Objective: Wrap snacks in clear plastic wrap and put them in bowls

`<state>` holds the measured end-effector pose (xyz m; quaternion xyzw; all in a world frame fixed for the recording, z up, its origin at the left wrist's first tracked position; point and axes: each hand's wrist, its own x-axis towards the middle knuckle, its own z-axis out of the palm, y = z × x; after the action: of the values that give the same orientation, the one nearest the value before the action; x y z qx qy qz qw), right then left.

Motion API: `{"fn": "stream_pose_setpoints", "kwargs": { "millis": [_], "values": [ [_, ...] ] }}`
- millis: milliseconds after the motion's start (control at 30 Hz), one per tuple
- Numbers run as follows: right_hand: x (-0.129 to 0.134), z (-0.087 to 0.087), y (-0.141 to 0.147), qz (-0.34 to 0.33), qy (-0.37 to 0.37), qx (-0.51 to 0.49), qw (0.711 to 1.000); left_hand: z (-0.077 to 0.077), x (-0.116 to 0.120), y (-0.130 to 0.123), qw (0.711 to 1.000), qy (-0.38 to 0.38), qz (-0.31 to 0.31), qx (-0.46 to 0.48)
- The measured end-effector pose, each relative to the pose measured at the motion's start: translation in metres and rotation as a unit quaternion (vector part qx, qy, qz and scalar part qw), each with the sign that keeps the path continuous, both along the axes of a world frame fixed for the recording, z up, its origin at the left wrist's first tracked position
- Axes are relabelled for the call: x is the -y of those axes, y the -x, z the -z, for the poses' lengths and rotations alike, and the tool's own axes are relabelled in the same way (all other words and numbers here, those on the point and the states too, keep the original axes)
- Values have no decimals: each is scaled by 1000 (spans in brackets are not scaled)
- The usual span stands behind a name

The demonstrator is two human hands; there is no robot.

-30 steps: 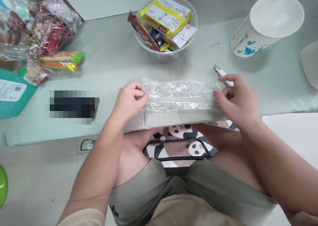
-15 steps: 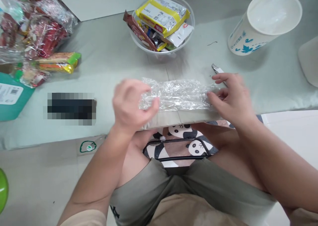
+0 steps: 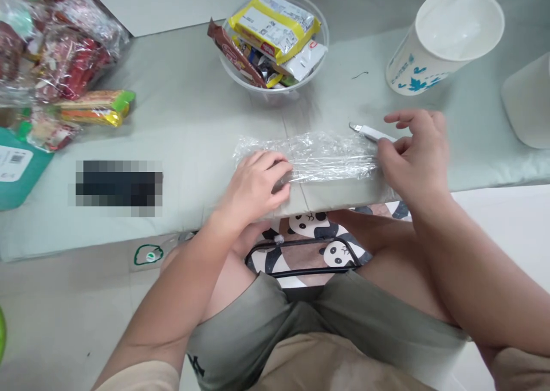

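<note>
A crinkled strip of clear plastic wrap [image 3: 324, 159] lies along the front of the table. My left hand [image 3: 260, 184] rests on its left part, fingers curled down onto the film and thumb apart near the table. Whatever lies under that palm is hidden. At the other end my right hand [image 3: 416, 150] closes thumb and fingers around the handle end of a white utility knife [image 3: 372, 132]. Its metal tip points left, just above the wrap's upper edge. The right index finger is raised off the handle.
Behind the wrap stands a clear bowl [image 3: 275, 96] of packaged snacks. A tilted paper cup [image 3: 406, 64] holding plastic is at the right, beside another white container [image 3: 528, 101]. Bagged snacks [image 3: 73, 64], a teal container [image 3: 21, 187] and a pixelated dark object [image 3: 118, 184] occupy the left.
My left hand has come down and right onto the plastic wrap. The utility knife has turned flatter, its tip shifting left and nearer, as my right hand closed at its handle.
</note>
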<state>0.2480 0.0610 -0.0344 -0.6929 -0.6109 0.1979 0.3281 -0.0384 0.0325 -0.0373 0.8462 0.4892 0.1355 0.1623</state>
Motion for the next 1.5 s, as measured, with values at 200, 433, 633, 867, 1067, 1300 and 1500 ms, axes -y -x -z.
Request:
{"fn": "stream_pose_setpoints", "kwargs": {
  "millis": [200,433,633,867,1067,1300,1500],
  "values": [
    [5,2,8,-86,75,-70,991,2,-2,-2,1000,-5,-6,1],
    [0,1,13,-74,-6,-130,989,3,-3,-4,1000,-13,-12,-8],
    [-2,-5,8,-16,-58,-6,998,4,-2,-4,1000,-17,-21,-3],
    [14,-3,21,-182,-187,77,962,3,-4,-5,999,-42,-5,-2],
    [22,13,40,-348,-48,197,916,2,-5,-3,998,-60,-18,5],
    [16,13,40,-314,-82,180,929,-7,8,-13,992,-92,-87,13],
    [24,-1,50,-305,-128,118,936,-13,13,-11,989,-51,-130,55]
  ]
}}
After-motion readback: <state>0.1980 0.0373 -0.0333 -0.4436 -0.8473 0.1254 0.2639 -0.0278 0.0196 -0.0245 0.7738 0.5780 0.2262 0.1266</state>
